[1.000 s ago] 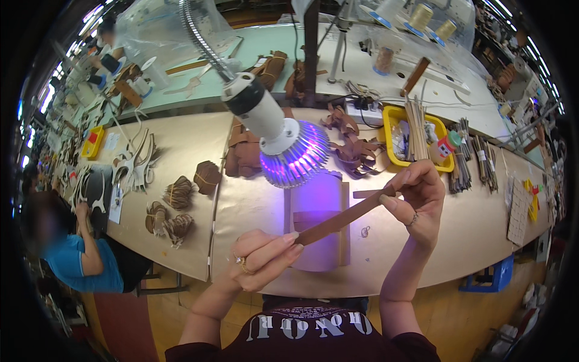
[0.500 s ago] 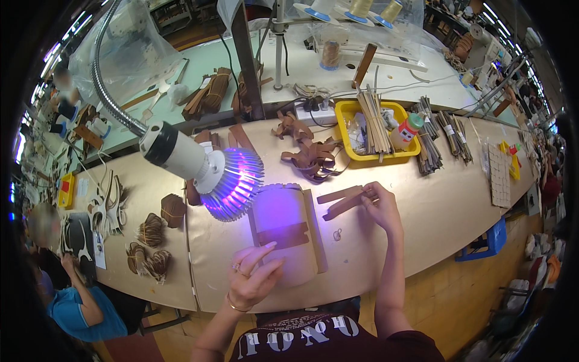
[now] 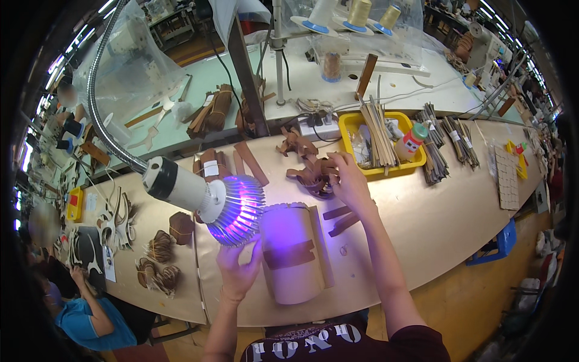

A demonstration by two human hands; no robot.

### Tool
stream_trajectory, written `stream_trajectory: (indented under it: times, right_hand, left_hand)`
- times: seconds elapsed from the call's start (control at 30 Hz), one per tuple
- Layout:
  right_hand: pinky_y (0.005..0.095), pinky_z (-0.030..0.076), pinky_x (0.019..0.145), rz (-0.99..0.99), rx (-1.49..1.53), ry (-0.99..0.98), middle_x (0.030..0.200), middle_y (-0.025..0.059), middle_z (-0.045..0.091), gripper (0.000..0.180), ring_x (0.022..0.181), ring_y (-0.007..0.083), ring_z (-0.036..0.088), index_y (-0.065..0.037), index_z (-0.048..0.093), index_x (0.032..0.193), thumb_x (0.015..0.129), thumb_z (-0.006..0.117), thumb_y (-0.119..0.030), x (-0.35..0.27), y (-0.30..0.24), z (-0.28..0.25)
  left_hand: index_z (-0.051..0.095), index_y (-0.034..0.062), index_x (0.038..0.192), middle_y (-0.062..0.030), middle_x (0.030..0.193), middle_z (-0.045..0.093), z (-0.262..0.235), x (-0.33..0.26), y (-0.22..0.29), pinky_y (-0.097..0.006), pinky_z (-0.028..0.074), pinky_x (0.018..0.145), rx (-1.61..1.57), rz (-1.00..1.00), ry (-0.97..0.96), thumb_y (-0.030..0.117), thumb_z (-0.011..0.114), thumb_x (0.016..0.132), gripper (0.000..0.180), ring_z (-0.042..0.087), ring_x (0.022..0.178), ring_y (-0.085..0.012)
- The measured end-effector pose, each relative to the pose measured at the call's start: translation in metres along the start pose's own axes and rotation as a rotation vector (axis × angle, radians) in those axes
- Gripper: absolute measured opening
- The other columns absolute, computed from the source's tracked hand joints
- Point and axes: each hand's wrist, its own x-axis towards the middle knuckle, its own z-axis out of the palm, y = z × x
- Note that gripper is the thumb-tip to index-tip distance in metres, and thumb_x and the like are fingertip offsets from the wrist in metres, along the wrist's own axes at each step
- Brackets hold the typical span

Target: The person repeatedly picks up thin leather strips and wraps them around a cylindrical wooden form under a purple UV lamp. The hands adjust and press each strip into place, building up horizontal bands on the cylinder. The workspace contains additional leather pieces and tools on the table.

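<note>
My right hand is at the right edge of a tangled pile of brown leather strips. Its fingers are bent and apart, with nothing visibly held. My left hand is raised just under the lamp head. Thumb and fingers stand apart there, though the lamp hides the fingertips. Between my arms lies a tan curved form under purple light, with a brown leather strip across it. Two short brown leather strips lie beside the form, partly behind my right forearm.
A yellow tray holds thin sticks and a green-capped bottle. Bundled dark strips lie right of it. Brown bundles sit at left. The lamp's flexible neck arches over the table. A person in blue works at far left.
My right hand has let go of the short strips and moved up and left to the strip pile. My left hand has moved from the form up to the lamp.
</note>
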Motion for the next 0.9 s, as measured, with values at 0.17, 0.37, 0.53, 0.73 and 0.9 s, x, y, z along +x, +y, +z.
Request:
stream_trajectory:
  times: [0.17,0.37,0.53,0.73,0.9]
  right_hand:
    - [0.0399,0.050,0.085,-0.071,-0.153,-0.175,0.121,0.0144,0.052,0.044,0.102,0.0327,0.058,-0.017,0.057,0.118,0.078,0.056,0.000,0.012,0.004,0.013]
    - [0.0384,0.048,0.088,-0.017,-0.101,-0.282,0.113,0.0113,0.057,0.032,0.104,0.0312,0.058,-0.012,0.067,0.104,0.075,0.057,-0.002,-0.011,0.017,0.012]
    - [0.0389,0.048,0.088,-0.037,-0.073,-0.250,0.118,0.0116,0.057,0.027,0.103,0.0315,0.058,-0.012,0.068,0.103,0.081,0.055,-0.003,-0.018,0.019,0.009]
    - [0.0395,0.049,0.087,0.025,-0.134,-0.381,0.115,0.0118,0.059,0.024,0.101,0.0312,0.059,-0.010,0.071,0.095,0.078,0.056,-0.002,-0.015,0.019,-0.010]
    - [0.0427,0.045,0.089,0.030,-0.157,-0.368,0.112,0.0118,0.058,0.022,0.105,0.0311,0.056,-0.010,0.070,0.093,0.075,0.059,-0.004,-0.004,0.005,-0.029]
  left_hand:
    - [0.065,0.0035,0.101,-0.0063,0.094,0.066,0.024,0.038,-0.064,-0.029,0.049,0.077,-0.517,-0.529,-0.125,0.008,0.063,0.088,0.013,0.061,0.088,-0.0139]
    - [0.059,0.0008,0.114,-0.0152,0.096,0.065,0.106,0.134,-0.097,-0.031,0.048,0.081,-0.036,0.103,-0.134,0.017,0.070,0.082,0.038,0.062,0.089,-0.0232]
    - [0.060,-0.0007,0.113,-0.0128,0.086,0.066,0.168,0.161,-0.111,-0.030,0.051,0.071,-0.066,-0.147,-0.276,0.012,0.068,0.079,0.037,0.064,0.075,-0.0212]
    - [0.066,-0.0019,0.101,-0.0095,0.081,0.068,0.147,0.152,-0.124,-0.025,0.049,0.062,-0.084,-0.239,-0.367,0.006,0.062,0.081,0.022,0.061,0.063,-0.0122]
    - [0.067,-0.0012,0.098,-0.0050,0.082,0.068,0.106,0.127,-0.125,-0.023,0.048,0.062,-0.187,-0.417,-0.484,0.006,0.061,0.084,0.017,0.059,0.068,-0.0074]
